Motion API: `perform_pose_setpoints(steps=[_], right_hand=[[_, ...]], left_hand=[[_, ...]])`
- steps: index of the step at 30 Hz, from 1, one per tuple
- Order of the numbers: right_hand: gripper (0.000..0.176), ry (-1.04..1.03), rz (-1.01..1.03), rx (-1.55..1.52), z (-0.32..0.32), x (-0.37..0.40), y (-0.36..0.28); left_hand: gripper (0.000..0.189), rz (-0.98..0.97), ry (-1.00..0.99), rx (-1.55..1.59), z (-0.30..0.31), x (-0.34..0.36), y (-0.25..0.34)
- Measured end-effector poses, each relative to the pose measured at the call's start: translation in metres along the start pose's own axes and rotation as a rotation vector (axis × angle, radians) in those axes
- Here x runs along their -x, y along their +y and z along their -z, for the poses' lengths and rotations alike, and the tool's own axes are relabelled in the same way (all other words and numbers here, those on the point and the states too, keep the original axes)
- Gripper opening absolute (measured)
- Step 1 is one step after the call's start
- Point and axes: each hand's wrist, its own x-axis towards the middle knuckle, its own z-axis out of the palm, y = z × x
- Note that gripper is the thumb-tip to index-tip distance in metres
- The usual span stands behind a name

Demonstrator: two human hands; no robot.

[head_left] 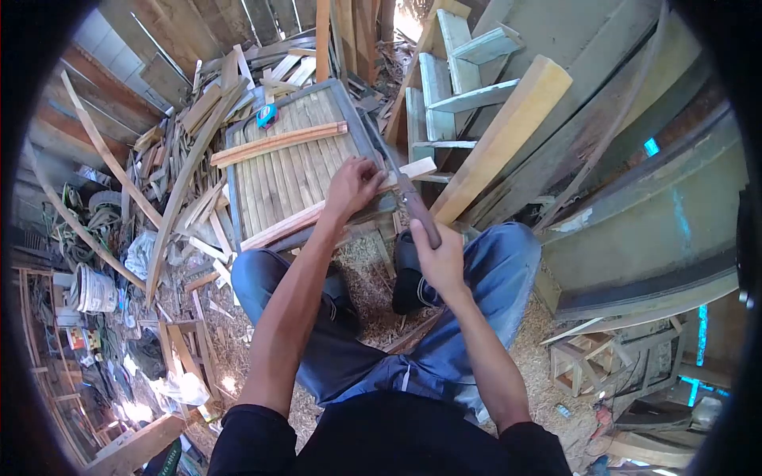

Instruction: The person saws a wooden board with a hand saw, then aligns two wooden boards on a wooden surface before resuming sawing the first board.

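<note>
My right hand (438, 255) is closed round the brown handle of a handsaw (419, 210). Its thin dark blade runs forward and left, crossing a wooden strip (290, 226) near that strip's right end. The fingers of my left hand (354, 187) are curled down on the same strip, just left of the blade. Beneath lies a slatted wooden panel (274, 186) with a dark frame, in front of my knees. A second wooden strip (278, 144) lies across the panel farther away. Beyond it, a blue tape measure (267, 116) rests on the slats.
A thick timber beam (500, 139) leans at the right, beside a whitish stepped wooden piece (456, 91). Scrap wood (190, 119) is heaped at the left with long curved strips. Wood shavings (361, 270) cover the floor. A white bucket (97, 287) stands far left.
</note>
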Motion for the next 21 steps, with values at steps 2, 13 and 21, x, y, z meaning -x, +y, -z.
perform_pose_setpoints(steps=[2,13,21], right_hand=[[0.031,-0.027,0.043,0.039,-0.005,-0.001,-0.002],[0.03,0.033,-0.005,0.073,0.01,0.017,-0.001],[0.028,-0.032,-0.062,0.059,0.047,0.069,-0.006]], left_hand=[[0.029,0.061,-0.071,0.029,0.005,0.0,0.0],[0.029,-0.029,0.02,0.03,-0.007,0.0,-0.011],[0.028,0.085,-0.075,0.053,0.003,-0.003,-0.005]])
